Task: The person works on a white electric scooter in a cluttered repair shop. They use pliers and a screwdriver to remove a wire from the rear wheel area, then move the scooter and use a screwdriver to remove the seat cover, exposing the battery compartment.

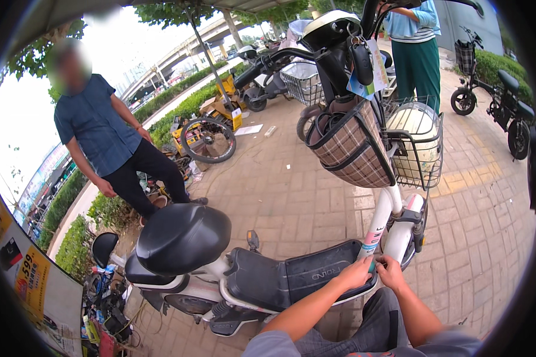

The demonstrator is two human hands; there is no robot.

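In front of me stands a white electric scooter with a black saddle [184, 238] and a black footboard [318, 271]. Both my hands meet at the foot of its white front tube [377, 223], by the front end of the footboard. My left hand [355, 273] is closed against the tube, its fingertips partly hidden. Close beside it, my right hand [390, 272] has its fingers bent together in a pinch. Between them shows a small green thing [372, 266], too little of it visible to name. A plaid bag [354, 149] hangs below the handlebar, above my hands.
A person in a blue shirt [101, 125] stands at the left, another in green trousers [417, 71] at the back. A wire basket [420, 175] fronts the scooter. A loose bicycle wheel [208, 140] and assorted parts lie behind; a black bike [500, 95] stands right.
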